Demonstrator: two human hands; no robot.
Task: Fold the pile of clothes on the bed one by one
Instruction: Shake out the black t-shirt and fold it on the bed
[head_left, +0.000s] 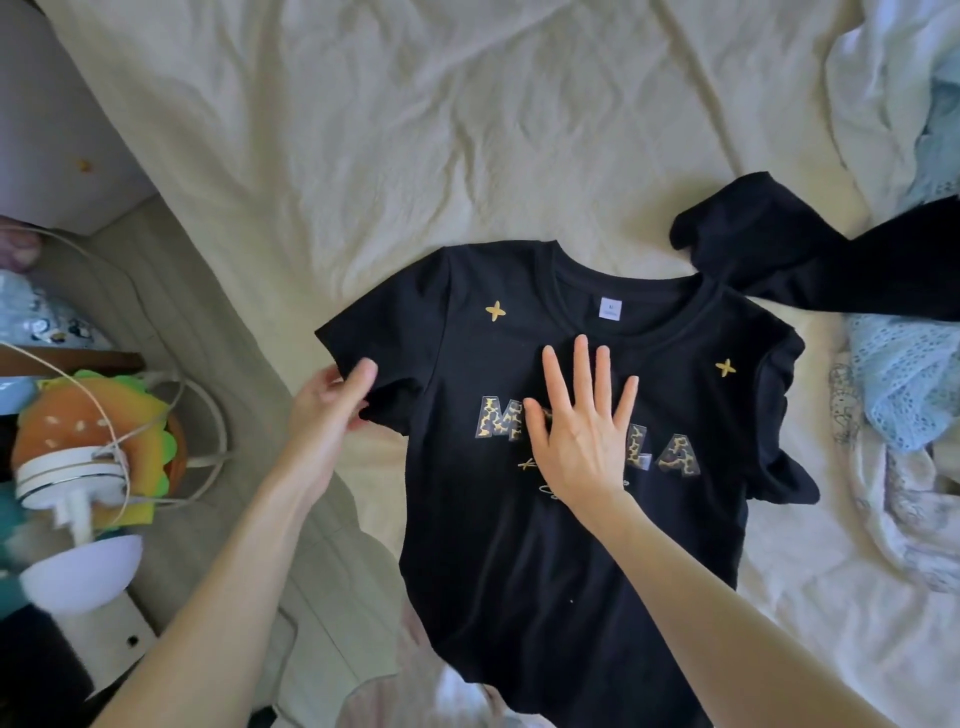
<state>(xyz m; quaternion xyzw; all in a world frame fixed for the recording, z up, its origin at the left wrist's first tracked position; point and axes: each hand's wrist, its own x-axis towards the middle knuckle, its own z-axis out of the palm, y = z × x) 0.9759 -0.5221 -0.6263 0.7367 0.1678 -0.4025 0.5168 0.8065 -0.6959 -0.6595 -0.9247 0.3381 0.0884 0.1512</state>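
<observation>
A: Biggest thing first?

B: The bed sheet (415, 130), cream, soft-looking, creased all over w/ long diagonal wrinkles. It fills most of the view.

A: And the task's thing?

B: Black t-shirt (545, 519), laid flat & face up in the middle of the sheet, neck pointing away from the person, hem toward them. Matte knit, round ribbed collar, small white tag inside the neck. Leopard-pattern block letters across the chest, partly covered, plus two little gold four-point stars near the shoulders. The sleeve on the right side is bunched into ruffles.

A: Other clothes?

B: Pile of clothes (904, 364) along the right edge: pale blue lacy fabric, white crumpled cloth, & another black garment (779, 260) w/ one end lying just beside the shirt's collar.

A: Left of the bed?

B: Clutter, somewhat blurred: a plush burger (93, 415), orange w/ green trim, & a white lamp (78, 519) w/ a rounded shade & looped cord.

A: Hands?

B: Right hand (587, 431) lies palm down on the shirt's chest, fingers straight & fanned wide, pressing over the lettering, holding nothing. Left hand (327, 400) comes in from the left, thumb on top, fingers tucked under, pinching the edge of the shirt's left-side sleeve.
</observation>
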